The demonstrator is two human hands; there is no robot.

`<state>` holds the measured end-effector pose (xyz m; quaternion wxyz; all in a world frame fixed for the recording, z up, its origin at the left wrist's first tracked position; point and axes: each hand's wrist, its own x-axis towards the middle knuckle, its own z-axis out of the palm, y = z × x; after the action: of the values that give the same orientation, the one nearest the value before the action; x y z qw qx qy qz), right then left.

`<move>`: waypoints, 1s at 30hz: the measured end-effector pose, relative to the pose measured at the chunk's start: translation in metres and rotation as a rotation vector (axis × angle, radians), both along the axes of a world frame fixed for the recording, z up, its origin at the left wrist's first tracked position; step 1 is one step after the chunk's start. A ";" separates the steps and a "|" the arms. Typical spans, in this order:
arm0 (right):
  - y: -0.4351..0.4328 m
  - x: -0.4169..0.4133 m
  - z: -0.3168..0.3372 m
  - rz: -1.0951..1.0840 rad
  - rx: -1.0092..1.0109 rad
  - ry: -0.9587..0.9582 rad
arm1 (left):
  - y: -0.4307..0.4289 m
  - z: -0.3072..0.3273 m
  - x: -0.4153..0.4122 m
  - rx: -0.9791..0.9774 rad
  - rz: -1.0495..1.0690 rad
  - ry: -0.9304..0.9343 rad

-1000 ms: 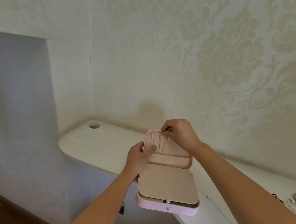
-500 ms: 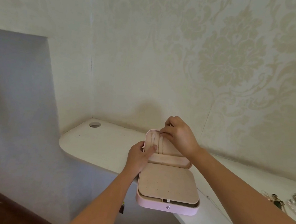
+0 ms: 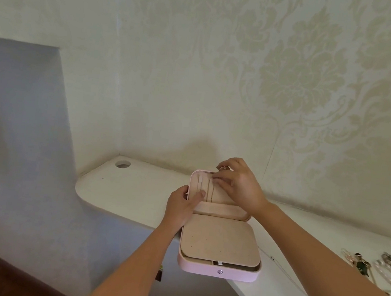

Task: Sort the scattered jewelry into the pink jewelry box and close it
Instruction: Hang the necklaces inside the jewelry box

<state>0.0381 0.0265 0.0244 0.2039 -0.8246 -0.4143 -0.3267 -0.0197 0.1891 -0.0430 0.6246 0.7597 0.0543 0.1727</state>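
The jewelry box (image 3: pixel 219 244) is set on the ledge (image 3: pixel 133 189), its lid (image 3: pixel 219 198) raised behind the base (image 3: pixel 202 269), chains (image 3: pixel 212 192) hung inside it. Loose jewelry (image 3: pixel 390 269) is spread well to the right.

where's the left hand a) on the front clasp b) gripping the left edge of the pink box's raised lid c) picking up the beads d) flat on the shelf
b: the left hand grips the left edge of the raised lid of the pink jewelry box, thumb on its lining; the right hand pinches a chain at the top.
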 end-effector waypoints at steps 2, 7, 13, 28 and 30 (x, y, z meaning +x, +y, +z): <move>-0.009 -0.007 0.001 -0.016 0.043 -0.006 | 0.000 0.000 0.000 0.008 -0.001 0.002; -0.058 -0.026 0.014 -0.164 0.047 0.151 | 0.001 0.001 -0.001 0.028 0.002 0.021; -0.133 -0.052 0.009 -0.448 -0.218 0.706 | -0.003 0.007 -0.005 0.116 -0.012 0.070; -0.159 -0.115 -0.031 -0.305 -0.081 0.819 | -0.042 0.005 -0.043 0.178 -0.064 0.091; -0.153 -0.113 -0.034 -0.297 -0.064 0.872 | -0.044 0.005 -0.046 0.187 -0.050 0.098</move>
<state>-0.0752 -0.1268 -0.0091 0.2847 -0.9413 -0.1773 0.0378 -0.0657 0.1448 -0.0382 0.5519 0.8232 0.0493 0.1241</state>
